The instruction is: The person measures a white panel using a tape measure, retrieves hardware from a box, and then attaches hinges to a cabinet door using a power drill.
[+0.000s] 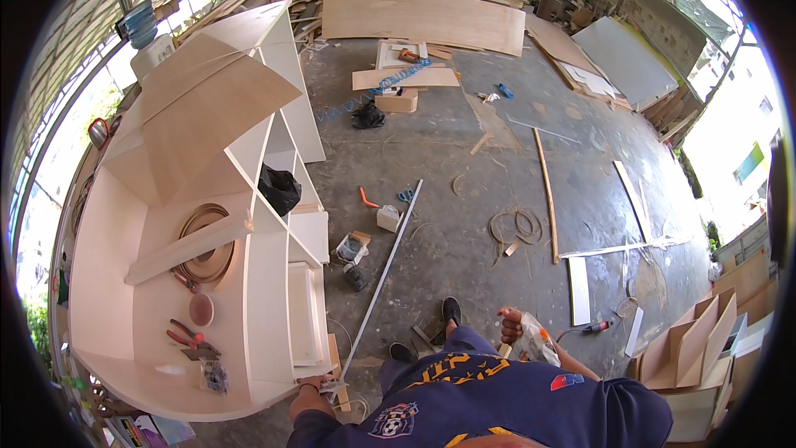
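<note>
My left hand is low at the near corner of a large white cabinet, by its edge; its fingers are too small and partly hidden to read. My right hand is raised in front of my body with its fingers curled closed. A clear plastic bag lies around the wrist and forearm; whatever the fingers hold does not show. On the cabinet lie red-handled pliers, a round reddish disc, a small bag of dark pieces and a coil of brown edging strip under a pale board.
A long metal bar lies on the floor beside the cabinet, near blue scissors and a dark cup-shaped object. Wood strips and a power tool lie rightward. Open wooden boxes stand at right.
</note>
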Motion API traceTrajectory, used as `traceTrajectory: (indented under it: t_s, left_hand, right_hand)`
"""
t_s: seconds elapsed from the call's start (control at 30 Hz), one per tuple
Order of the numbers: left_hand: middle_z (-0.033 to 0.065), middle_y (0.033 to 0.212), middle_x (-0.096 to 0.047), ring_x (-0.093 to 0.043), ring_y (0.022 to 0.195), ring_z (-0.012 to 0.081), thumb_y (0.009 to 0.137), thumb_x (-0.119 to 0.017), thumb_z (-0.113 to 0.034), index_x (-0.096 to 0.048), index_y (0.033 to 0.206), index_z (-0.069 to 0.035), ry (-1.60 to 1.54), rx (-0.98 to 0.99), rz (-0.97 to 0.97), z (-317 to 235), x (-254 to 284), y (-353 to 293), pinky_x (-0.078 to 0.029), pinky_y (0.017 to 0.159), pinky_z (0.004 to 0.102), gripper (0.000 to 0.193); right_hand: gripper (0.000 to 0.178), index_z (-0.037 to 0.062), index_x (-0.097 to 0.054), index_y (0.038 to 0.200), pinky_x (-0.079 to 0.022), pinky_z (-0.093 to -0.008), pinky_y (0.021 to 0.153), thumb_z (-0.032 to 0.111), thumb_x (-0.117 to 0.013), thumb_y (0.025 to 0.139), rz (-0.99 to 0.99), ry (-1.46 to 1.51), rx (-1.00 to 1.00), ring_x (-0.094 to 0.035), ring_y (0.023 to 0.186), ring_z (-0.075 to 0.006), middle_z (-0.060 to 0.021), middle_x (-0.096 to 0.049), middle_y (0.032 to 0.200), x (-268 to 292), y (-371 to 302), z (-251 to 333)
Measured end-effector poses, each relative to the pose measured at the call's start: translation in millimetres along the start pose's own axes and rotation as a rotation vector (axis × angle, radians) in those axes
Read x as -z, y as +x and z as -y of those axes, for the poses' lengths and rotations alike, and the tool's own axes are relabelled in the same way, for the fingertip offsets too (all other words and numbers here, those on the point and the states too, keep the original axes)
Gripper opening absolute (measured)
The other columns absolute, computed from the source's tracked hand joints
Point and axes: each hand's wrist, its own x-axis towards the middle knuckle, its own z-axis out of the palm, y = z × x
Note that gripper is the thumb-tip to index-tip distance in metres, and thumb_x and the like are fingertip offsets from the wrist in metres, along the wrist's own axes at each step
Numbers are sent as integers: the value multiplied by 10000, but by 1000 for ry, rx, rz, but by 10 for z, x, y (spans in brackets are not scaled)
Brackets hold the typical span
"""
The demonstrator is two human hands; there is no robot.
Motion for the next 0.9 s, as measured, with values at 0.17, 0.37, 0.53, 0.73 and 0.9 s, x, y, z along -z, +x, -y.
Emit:
traceTrajectory:
  t_s: [0.17,0.37,0.53,0.73,0.9]
  left_hand:
    - [5,1081,-621,-556,1037,193,778,-557,-518,-629,1052,-150,-3,-25,-1,-4,75,-31,-374,863,503,464]
    - [37,1041,-631,-576,1003,204,803,-563,-437,-639,1025,-135,33,-88,12,-158,89,-35,-432,773,478,383]
    - [63,1008,-639,-592,976,213,824,-568,-370,-646,1003,-122,4,-87,30,-68,-16,-123,-481,697,457,316]
    - [87,964,-644,-614,912,228,840,-571,-303,-639,994,-107,-28,-69,25,47,-72,-83,-526,609,447,259]
    - [94,933,-643,-619,855,239,826,-589,-268,-633,975,-100,-3,-102,-9,-19,-8,-147,-527,577,449,229]
  right_hand:
    - [132,66,-528,975,-272,-217,413,165,-555,892,-21,-35,-16,-317,404,-48,60,-338,489,-24,-21,3]
    - [193,63,-530,1041,-286,-222,434,204,-426,960,78,40,47,-341,419,-55,54,-342,507,174,-50,-43]
    - [161,81,-527,1013,-272,-223,413,215,-477,939,50,-1,21,-332,391,-55,55,-325,480,175,-20,-60]
    - [145,88,-522,980,-268,-220,408,220,-515,921,-69,-18,33,-327,375,-49,64,-313,465,44,-52,-110]
    - [155,79,-528,990,-281,-219,418,218,-501,927,-42,29,75,-340,388,-47,61,-327,479,148,-42,-116]
